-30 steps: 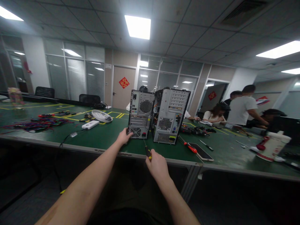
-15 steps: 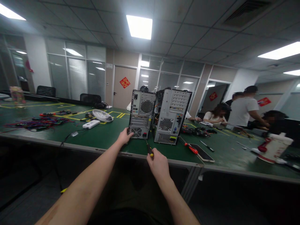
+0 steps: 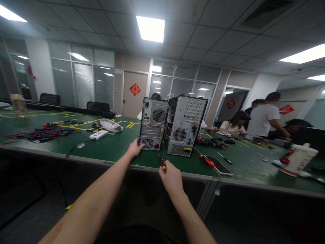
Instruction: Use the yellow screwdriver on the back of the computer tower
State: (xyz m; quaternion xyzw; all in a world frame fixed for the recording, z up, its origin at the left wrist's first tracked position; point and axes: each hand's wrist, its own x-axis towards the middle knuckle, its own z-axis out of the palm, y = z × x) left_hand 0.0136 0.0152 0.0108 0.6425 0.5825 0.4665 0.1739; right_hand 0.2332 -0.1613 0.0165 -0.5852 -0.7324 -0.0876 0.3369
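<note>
Two computer cases stand upright side by side at the table's front edge, their rear panels facing me. My left hand grips the lower left corner of the left computer case, thumb on the rear panel by the fan grille and the other fingers mostly hidden round the side. In my right hand is a screwdriver with a black and yellow handle. Its shaft points up at the bottom edge of the left case; whether the tip touches a screw is too small to tell. The right computer case is untouched.
On the green table lie a red screwdriver, a phone, a power strip, a white basket and a wire pile. A white cup stands right. Several people sit or stand at the far right.
The screwdriver in my right hand has tilted slightly, its shaft shifting a little to the left. My left hand and both cases have stayed in place.
</note>
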